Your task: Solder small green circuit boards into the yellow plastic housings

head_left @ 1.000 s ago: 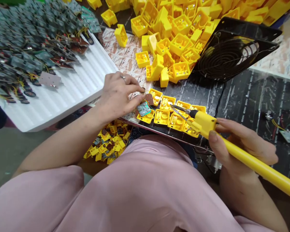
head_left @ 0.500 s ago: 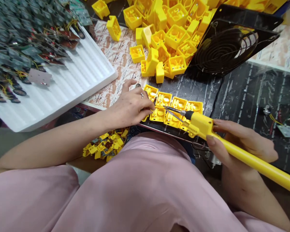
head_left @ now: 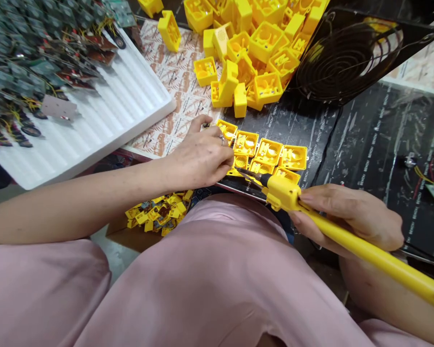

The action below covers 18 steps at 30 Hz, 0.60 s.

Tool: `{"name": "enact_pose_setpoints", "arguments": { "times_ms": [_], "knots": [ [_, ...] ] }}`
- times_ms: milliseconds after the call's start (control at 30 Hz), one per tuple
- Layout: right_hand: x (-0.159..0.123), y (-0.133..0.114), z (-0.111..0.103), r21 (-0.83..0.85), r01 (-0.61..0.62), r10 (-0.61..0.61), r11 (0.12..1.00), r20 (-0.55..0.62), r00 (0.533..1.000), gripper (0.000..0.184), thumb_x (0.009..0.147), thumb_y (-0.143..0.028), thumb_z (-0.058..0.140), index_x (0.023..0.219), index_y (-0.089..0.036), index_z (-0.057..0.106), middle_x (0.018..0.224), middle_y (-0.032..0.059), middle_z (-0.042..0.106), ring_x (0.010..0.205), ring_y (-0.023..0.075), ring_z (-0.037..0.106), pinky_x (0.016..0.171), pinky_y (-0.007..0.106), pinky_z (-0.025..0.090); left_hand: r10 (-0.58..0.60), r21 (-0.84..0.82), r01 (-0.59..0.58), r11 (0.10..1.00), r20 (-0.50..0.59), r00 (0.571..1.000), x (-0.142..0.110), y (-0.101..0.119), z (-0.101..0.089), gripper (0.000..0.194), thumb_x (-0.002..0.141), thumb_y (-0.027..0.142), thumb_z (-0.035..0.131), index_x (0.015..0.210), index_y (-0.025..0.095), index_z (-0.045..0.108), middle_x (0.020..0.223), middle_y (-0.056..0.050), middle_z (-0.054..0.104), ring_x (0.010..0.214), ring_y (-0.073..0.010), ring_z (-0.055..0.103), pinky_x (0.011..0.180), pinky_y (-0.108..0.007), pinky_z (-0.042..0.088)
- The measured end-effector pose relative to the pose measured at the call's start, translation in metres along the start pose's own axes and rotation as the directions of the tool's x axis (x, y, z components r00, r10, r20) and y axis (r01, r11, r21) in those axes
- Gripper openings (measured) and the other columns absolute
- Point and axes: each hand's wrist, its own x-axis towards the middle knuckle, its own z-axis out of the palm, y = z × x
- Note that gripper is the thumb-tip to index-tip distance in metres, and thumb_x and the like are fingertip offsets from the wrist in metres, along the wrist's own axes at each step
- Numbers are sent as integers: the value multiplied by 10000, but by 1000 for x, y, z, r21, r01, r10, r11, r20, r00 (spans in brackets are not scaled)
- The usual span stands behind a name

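My left hand (head_left: 202,156), wearing a ring, curls over the end of a row of open yellow plastic housings (head_left: 267,154) lying on a black mat. Its fingers hide whatever lies under them, and a small dark bit shows by the fingertips. My right hand (head_left: 347,217) grips a yellow-handled soldering iron (head_left: 284,193). The iron's thin metal tip points left into the housings, close to my left fingertips. Contact between tip and housing is hidden.
A white ribbed foam tray (head_left: 130,96) holds several wired circuit boards at the left. A heap of yellow housings (head_left: 260,53) stands beyond, beside a black panel with a spiral fan grille (head_left: 347,58). Small yellow parts (head_left: 159,214) lie near my pink-clothed lap (head_left: 217,279).
The wired green board seen earlier in my left hand is now hidden. My right hand and the iron have shifted left, bringing the tip nearer my left hand. The view has tilted slightly.
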Motion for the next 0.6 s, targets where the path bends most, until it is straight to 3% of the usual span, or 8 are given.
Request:
{"name": "enact_pose_setpoints", "arguments": {
  "times_ms": [200,467,533,600],
  "knots": [
    [-6,6,3,-14,-54,55,998,56,997,171,891,-232,854,1004,-298,744,773,-33,775,595,181,742,583,295,674,60,127,-60,990,6,998,3,3,-3,374,1024,246,437,775,232,715,758,-30,709,1021,-270,670,1251,-631,382],
    [22,1,-6,-22,191,-183,981,200,963,189,908,-126,858,947,-195,686,779,11,770,630,133,730,601,240,626,124,252,-134,958,57,991,2,9,-9,371,1031,192,397,786,211,674,742,-46,674,1066,-289,684,1239,-622,413],
    [21,-1,-13,-30,149,-138,988,229,964,120,974,-187,811,961,-210,693,794,10,771,678,128,740,654,245,640,120,239,-130,962,54,991,2,10,-10,372,1037,185,393,784,210,664,760,-50,681,1069,-283,681,1247,-604,409],
    [16,-1,-20,-55,34,-20,998,235,972,131,1063,-279,708,941,-232,704,783,15,757,731,122,746,714,250,651,107,214,-116,970,54,993,2,11,-11,368,1034,183,399,761,212,645,763,-43,676,1060,-273,679,1250,-591,406]
  ]
}}
